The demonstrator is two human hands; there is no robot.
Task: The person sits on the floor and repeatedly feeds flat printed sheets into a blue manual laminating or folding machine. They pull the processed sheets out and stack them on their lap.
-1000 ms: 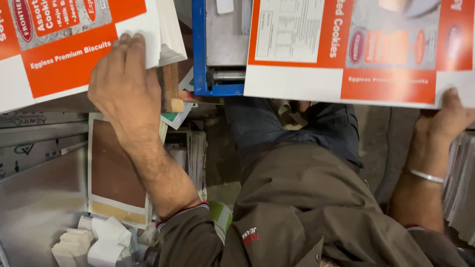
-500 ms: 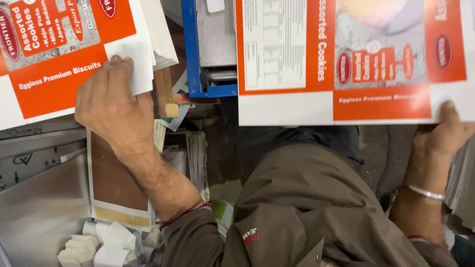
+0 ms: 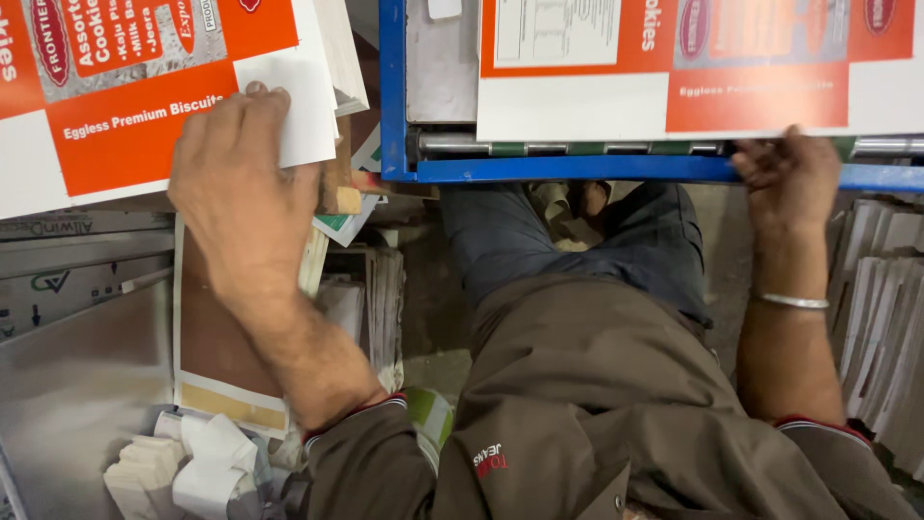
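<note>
My left hand [image 3: 241, 183] lies flat, fingers spread, on the stack of printed sheets [image 3: 125, 106] left of the blue frame [image 3: 395, 96]; right hand [image 3: 784, 178] pinches the sheet [image 3: 664, 87] at that frame's rail – I'd square it first

At your ten o'clock lies a flat printed carton sheet [image 3: 144, 96], orange-red and white with a grey picture panel, your left hand [image 3: 241, 193] pressing its white corner. At one o'clock a second carton sheet [image 3: 693, 67] in the same colours sits on the blue-framed machine bed (its white margin faces you), your right hand [image 3: 784, 178] at its lower edge.
</note>
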